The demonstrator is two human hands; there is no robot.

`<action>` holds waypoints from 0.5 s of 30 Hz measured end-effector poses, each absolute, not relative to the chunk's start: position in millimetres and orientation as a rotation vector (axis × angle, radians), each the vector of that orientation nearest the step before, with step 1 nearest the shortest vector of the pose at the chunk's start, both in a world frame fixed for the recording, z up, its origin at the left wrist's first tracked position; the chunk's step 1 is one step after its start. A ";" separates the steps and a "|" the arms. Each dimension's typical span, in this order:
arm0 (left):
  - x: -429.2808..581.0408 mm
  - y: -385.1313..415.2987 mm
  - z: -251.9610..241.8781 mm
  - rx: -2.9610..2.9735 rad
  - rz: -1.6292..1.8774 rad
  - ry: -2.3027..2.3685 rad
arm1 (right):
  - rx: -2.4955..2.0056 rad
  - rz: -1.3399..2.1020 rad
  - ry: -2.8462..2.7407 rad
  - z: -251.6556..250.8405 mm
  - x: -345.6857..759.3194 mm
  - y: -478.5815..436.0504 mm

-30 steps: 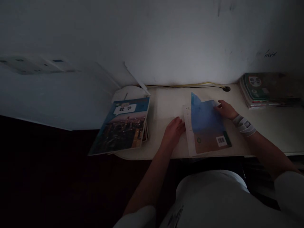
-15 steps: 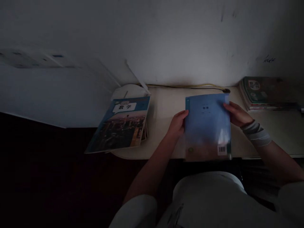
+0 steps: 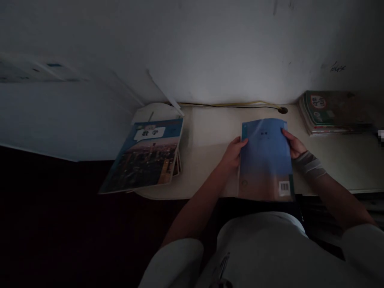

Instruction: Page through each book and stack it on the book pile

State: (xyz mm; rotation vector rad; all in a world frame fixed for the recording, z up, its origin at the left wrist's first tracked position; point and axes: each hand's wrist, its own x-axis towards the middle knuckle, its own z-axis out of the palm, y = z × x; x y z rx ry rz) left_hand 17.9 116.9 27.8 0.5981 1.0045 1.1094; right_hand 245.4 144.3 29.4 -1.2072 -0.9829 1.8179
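- A blue book (image 3: pixel 266 160) is held closed, back cover up, between the two hands over the near edge of the worktop (image 3: pixel 207 136); the barcode sits at its near right corner.
- The left hand (image 3: pixel 233 154) is closed on the book's left edge, thumb on top of the cover and fingers underneath, so that side appears to be carried rather than left resting on the surface.
- The right hand (image 3: pixel 292 145) is closed on the far right edge in the same way, thumb laid on the cover; a pale band (image 3: pixel 310 165) is worn at its wrist.
- With one grip on each long edge, the book is kept level and square to the body; its near end overhangs the worktop edge, above the lap.
- The book therefore lies directly between the two grips, touching both, with nothing else held in either hand.
- A stack of books (image 3: pixel 144 158) with a city scene on the top cover lies at the left end of the worktop, well apart from the left hand and partly overhanging the edge.
- Another pile of books (image 3: pixel 330 112) is set at the far right against the wall (image 3: pixel 210 48), and a thin cable (image 3: pixel 240 105) is run along the back edge.
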 end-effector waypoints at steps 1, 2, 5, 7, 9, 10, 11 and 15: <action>17.0 117.9 34.7 0.612 1.125 0.974 | -1.206 1.773 -1.012 34.8 244.1 145.7; 15.6 118.4 42.8 0.641 1.161 0.947 | -1.209 1.690 -1.045 40.5 242.9 146.6; 10.9 116.0 70.2 0.795 1.372 0.888 | -1.202 1.434 -1.152 57.7 240.9 143.0; 9.2 111.2 86.3 0.907 1.514 0.867 | -1.164 1.370 -1.207 68.2 240.6 135.5; 8.9 105.9 97.3 0.999 1.644 0.861 | -1.081 1.336 -1.247 77.6 240.8 127.4; 9.0 103.6 100.5 1.039 1.699 0.863 | -1.025 1.283 -1.253 81.5 241.2 124.2; 9.1 101.7 102.4 1.080 1.743 0.867 | -0.965 1.215 -1.252 84.6 241.9 121.9; 7.4 98.5 98.1 1.202 1.765 0.881 | -0.865 0.987 -1.282 85.0 247.3 120.0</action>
